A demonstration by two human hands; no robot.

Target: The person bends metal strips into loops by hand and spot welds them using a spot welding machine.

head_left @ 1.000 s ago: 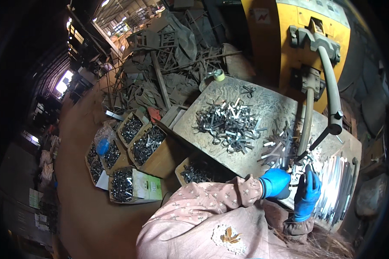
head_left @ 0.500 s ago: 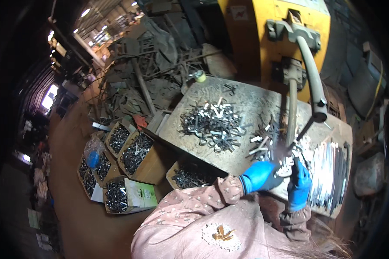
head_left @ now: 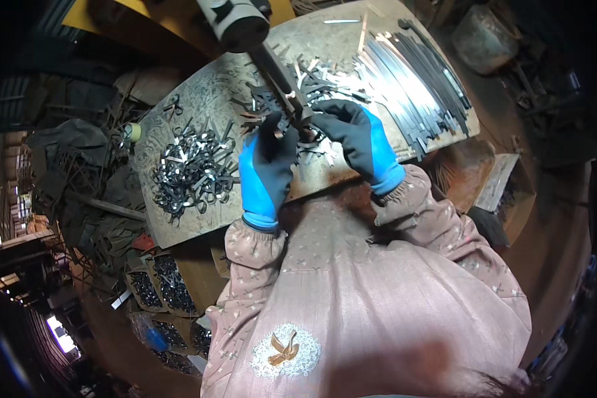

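Observation:
Both my hands wear blue gloves with black palms and fingers, and they meet under the lower tip of a metal machine arm (head_left: pixel 282 76). My left hand (head_left: pixel 270 156) is on the left of the tip, its fingers bent inward and closed. From the right, my right hand (head_left: pixel 361 139) reaches in with fingers pressed together close to the tip. Whatever they pinch is hidden by the gloves and the arm. Short flat metal strips (head_left: pixel 322 154) lie scattered beneath and behind the hands. Left of them is a heap of curled, bent strips (head_left: pixel 192 169).
Long straight metal strips (head_left: pixel 411 86) lie side by side on the right of the worktable (head_left: pixel 172 235). A tape roll (head_left: pixel 134 132) sits at its left corner. Boxes of small metal pieces (head_left: pixel 172 282) stand on the floor at lower left; another box (head_left: pixel 501 182) is at right.
The whole view has swung, so the table and hands appear further left and higher. Both hands remain at the machine tip, and more of each glove shows.

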